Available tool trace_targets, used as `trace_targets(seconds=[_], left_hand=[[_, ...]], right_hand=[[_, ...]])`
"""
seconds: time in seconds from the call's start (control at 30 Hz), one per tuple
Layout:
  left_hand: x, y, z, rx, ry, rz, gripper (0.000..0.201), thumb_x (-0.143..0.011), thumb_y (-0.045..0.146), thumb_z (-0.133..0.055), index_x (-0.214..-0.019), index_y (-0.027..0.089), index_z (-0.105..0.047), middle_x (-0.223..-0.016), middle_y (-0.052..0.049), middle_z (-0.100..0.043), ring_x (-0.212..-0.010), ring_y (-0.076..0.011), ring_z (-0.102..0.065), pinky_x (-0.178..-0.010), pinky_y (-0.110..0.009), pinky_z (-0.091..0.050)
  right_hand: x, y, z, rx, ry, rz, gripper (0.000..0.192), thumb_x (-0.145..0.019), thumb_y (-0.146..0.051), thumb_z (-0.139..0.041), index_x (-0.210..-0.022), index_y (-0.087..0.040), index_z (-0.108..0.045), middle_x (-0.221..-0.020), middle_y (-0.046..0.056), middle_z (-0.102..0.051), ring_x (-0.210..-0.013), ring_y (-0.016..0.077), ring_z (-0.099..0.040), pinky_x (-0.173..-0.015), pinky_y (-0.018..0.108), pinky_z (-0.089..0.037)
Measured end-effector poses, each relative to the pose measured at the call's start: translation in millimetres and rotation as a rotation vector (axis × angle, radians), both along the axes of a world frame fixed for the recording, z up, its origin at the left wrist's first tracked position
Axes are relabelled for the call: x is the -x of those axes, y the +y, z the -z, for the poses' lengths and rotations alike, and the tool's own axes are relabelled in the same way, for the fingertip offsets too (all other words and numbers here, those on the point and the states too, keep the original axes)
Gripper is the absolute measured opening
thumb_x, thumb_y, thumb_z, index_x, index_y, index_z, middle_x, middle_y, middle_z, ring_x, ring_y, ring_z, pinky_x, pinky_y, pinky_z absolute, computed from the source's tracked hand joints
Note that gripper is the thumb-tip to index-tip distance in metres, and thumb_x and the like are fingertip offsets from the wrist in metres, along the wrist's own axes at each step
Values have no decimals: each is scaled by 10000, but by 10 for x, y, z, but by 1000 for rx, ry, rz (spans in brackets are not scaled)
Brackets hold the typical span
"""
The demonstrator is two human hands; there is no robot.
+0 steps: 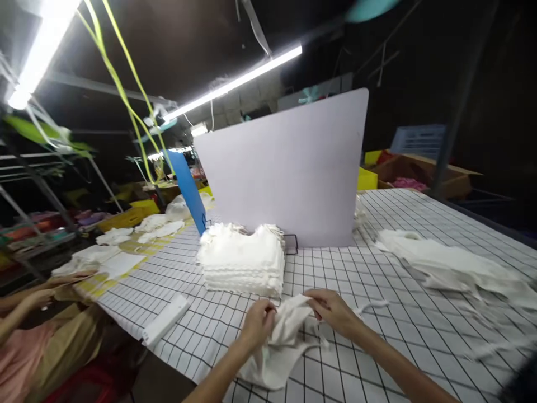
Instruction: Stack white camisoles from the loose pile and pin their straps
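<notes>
- Left hand [259,322] and right hand [333,312] both pinch a white cloth piece [282,341] near the table's [377,280] front edge.
- Folded stack [242,258] just behind (white divider board [289,168] beyond).
- Loose cloth heap [453,266] right; open checked surface between.

Cloth piece [281,341] at the table's [377,291] near edge, between both hands, folded stack [241,260] just behind it, upright board [289,173] behind the stack, loose cloth heap [453,266] toward the right edge, flat bar [165,320] at the left edge.
</notes>
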State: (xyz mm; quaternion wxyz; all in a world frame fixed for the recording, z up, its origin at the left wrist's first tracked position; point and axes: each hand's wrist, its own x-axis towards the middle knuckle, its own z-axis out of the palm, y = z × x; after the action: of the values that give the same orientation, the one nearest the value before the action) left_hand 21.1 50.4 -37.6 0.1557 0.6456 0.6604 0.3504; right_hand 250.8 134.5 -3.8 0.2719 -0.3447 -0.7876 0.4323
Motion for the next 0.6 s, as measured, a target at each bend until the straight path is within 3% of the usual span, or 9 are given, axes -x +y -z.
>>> trace_targets(seconds=[0.1, 0.17, 0.27, 0.33, 0.43, 0.5, 0.6], left_hand=[[-118, -12, -95, -9, -246, 81, 132, -878, 226, -539, -957, 188, -638, -978, -88, -709, -935, -213, -670, -850, -337, -523], [-219, -26, -174, -42, -333, 136, 298, -830, 245, -636, -1123, 194, -627, -1132, -101, -684, -1081, -234, -629, -975, -376, -480], [-383, -25, -294, 7, -458, 216, 265, -809, 313, -685, -1033, 170, -681, -968, -77, -690, -947, -224, -636, -924, -383, -488], [-491, -24, -376, 86, -649, 240, 291, -838, 431, -658, -878, 144, -692, -776, -46, -626, -772, -184, -605, -822, -364, -506], [-646, -37, -486, 142, -856, 317, 399, -848, 529, -647, -947, 145, -693, -807, -39, -600, -771, -162, -583, -807, -342, -503], [-738, -40, -528, 132, -778, 397, 344, -812, 466, -708, -972, 162, -694, -854, -36, -616, -797, -159, -579, -792, -316, -491], [-820, -33, -538, 124, -533, 387, 218, -769, 356, -729, -733, 152, -662, -672, 4, -542, -651, -135, -506, -639, -274, -445]], right_hand=[[51, -76, -117, -19, 51, 11, 302, -833, -466, -535, -753, -197, -646, -831, 54, -604, -790, 197, -581, -695, 299, -474], [77, -196, -209, 62, 93, -44, 321, -831, -497, -542, -738, -197, -606, -799, 40, -581, -765, 188, -559, -677, 290, -465], [59, -342, -306, 197, 159, -100, 362, -858, -551, -520, -800, -202, -594, -746, 20, -567, -674, 167, -516, -603, 274, -430], [-1, -378, -348, 175, 159, -46, 385, -836, -589, -544, -792, -212, -601, -744, 28, -585, -654, 177, -517, -569, 280, -417], [-116, -390, -451, 113, 108, 26, 371, -812, -603, -576, -769, -239, -632, -748, 42, -623, -667, 213, -558, -575, 309, -444], [-177, -427, -572, 79, 86, 17, 355, -820, -592, -572, -760, -254, -659, -757, 49, -647, -709, 234, -592, -617, 325, -473], [-251, -529, -786, 58, 87, -11, 368, -810, -586, -593, -706, -245, -681, -721, 54, -643, -707, 228, -590, -625, 320, -472]])
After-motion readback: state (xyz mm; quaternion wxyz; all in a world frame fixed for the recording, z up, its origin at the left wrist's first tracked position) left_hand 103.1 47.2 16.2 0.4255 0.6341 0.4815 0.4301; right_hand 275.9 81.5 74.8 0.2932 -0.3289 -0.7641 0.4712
